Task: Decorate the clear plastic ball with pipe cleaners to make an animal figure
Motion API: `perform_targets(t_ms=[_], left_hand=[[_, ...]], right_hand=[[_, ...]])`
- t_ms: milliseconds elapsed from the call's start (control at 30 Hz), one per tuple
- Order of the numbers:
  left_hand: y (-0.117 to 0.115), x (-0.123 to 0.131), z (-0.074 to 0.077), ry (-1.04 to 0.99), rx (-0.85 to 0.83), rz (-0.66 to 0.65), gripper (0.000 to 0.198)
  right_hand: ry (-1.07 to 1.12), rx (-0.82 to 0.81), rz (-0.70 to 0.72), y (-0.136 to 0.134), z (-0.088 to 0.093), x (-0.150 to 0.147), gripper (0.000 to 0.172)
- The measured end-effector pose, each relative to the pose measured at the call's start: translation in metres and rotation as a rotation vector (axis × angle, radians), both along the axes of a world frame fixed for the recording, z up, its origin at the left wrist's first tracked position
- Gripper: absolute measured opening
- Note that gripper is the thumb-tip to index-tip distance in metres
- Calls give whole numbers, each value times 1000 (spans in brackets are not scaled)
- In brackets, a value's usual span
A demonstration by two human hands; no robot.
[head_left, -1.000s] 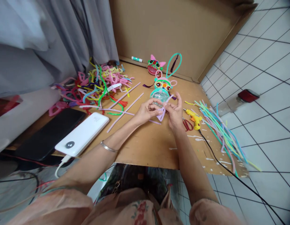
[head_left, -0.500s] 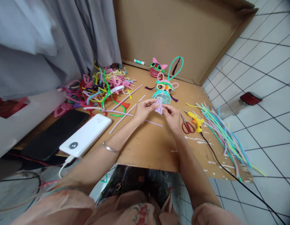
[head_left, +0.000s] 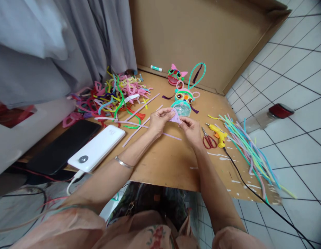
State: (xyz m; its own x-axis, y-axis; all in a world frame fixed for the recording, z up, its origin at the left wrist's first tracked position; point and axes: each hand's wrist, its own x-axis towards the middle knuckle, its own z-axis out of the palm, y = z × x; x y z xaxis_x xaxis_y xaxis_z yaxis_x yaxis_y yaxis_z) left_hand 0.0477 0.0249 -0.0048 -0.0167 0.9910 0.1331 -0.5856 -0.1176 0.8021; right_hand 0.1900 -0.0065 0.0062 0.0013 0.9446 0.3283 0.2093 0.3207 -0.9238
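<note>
My left hand (head_left: 159, 121) and my right hand (head_left: 190, 128) meet over the brown board (head_left: 162, 162), both pinching a folded lilac pipe cleaner (head_left: 175, 117). Its loose end trails on the board below my hands. Just behind them stands a teal pipe-cleaner owl figure (head_left: 183, 99) with a clear round belly. A second figure, with a green face and pink ears (head_left: 175, 75), stands farther back beside a tall teal loop (head_left: 196, 74).
Red scissors (head_left: 207, 140) and a yellow glue gun (head_left: 219, 134) lie right of my hands. Straight pipe cleaners (head_left: 250, 152) cover the board's right edge. A tangled pile (head_left: 113, 97) lies back left. A white power bank (head_left: 96, 148) and black phone (head_left: 64, 145) lie near left.
My hands have folded the lilac pipe cleaner smaller and drawn it a little toward me, away from the owl figure. The view has shifted slightly.
</note>
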Motion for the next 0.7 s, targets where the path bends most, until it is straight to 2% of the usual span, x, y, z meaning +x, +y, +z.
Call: perform_targets(t_ms=[167, 433, 700], left_hand=[[1, -1, 2, -34, -27, 36, 48], [-1, -2, 7, -13, -60, 75, 48], [-7, -1, 9, 43, -37, -30, 53]], right_hand=[[40, -67, 22, -3, 5, -1, 22], [-27, -47, -35, -11, 10, -11, 28], [52, -69, -160, -10, 7, -14, 30]])
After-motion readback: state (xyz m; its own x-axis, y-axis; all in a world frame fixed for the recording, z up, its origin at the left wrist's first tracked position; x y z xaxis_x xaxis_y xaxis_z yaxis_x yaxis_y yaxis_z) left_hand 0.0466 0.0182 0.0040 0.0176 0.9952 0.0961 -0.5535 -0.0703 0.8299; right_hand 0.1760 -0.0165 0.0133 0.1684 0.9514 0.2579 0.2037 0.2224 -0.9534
